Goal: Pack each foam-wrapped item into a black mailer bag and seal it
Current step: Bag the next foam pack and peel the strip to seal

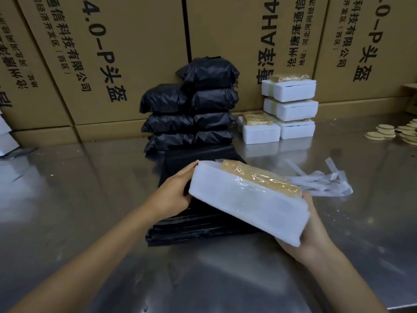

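Your right hand point(309, 231) cups the near end of the foam-wrapped item point(246, 199) from below, its grip closed round it. Your left hand point(173, 193) holds the far corner. The item hangs tilted above the flat black mailer bags point(191, 229) on the worktop point(67, 188).

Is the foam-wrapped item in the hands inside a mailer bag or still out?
Out: the foam-wrapped item is bare, held above the flat mailer bags by left hand and right hand.

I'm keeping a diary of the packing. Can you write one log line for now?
step: bagging | held: foam-wrapped item | right hand: gripping it | left hand: at mailer bags | sealed: no
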`<state>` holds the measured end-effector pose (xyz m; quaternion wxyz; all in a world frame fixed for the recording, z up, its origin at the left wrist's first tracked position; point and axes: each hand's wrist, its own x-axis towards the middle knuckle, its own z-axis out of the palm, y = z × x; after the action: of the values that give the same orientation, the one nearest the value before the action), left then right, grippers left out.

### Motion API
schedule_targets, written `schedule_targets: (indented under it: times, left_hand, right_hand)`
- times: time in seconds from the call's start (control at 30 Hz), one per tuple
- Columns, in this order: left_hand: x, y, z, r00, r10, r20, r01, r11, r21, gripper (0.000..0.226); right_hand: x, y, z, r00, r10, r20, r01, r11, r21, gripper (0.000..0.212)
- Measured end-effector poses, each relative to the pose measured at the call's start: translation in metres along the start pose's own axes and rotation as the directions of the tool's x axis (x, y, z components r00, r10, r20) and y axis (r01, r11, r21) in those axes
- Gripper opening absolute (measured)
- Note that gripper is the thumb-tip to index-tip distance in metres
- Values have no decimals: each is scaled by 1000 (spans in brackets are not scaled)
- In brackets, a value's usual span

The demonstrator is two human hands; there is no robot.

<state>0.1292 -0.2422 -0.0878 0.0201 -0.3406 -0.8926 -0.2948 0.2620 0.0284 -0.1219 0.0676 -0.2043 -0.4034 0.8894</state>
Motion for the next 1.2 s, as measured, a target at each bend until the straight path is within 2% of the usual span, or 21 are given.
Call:
schedule_targets:
  times: [0.03,0.07,0.17,0.33,0.47,0.63,0.67,0.73,0.8,0.83,0.87,0.9,0.97,1.0,1.07,1.2]
  left_hand:
    - [0,2,-1,1000,-26,-17,26,999,-27,86]
    - [2,6,-2,997,-58,-43,55,997,-56,87]
    - [5,14,3,987,-92,-129,82,993,-81,84]
    - [-1,47,24,980,-37,-193,31,999,-32,81]
    - [-14,68,55,968,-1,-252,-16,998,-66,75]
    - [-17,50,48,940,-91,-329,53,991,-121,76]
    - [-18,46,45,924,-132,-360,86,986,-142,73]
    - [-17,44,35,848,-152,-507,92,986,-142,50]
    - [-7,48,18,747,-85,-659,37,996,-87,28]
    - [1,52,9,729,-31,-684,3,999,-42,21]
    - [12,56,1,752,25,-659,-28,1000,6,18]
    - [27,62,-4,808,72,-584,-48,997,58,25]
    - [58,75,-4,936,105,-336,-54,986,158,49]
    - [73,81,0,973,63,-220,-22,983,183,58]
    - [102,90,10,992,-84,-96,101,979,179,61]
    - [129,96,21,959,-268,-88,277,952,126,39]
  right_hand:
    - [2,0,6,996,27,89,-30,999,33,33]
    - [3,0,6,993,36,116,-39,999,28,37]
    - [8,5,12,999,0,54,-2,999,37,50]
    - [2,22,38,996,-57,70,50,993,105,50]
    - [-1,30,69,994,-80,79,61,974,217,50]
    - [2,35,79,992,-42,118,12,971,239,50]
    - [1,37,79,992,-36,121,8,975,223,52]
    - [-1,42,76,990,-22,139,-2,985,173,53]
    - [-3,47,74,990,-23,138,9,995,100,53]
    - [-4,49,74,990,-31,137,21,997,70,53]
    - [-5,51,76,990,-44,137,38,998,49,53]
    - [-5,53,77,989,-59,136,54,998,38,53]
    - [-6,56,81,988,-78,133,73,996,41,54]
    - [-7,56,82,987,-82,135,77,996,43,55]
    - [-9,56,81,984,-86,156,82,996,36,52]
    - [-11,57,75,984,-74,162,72,997,15,52]
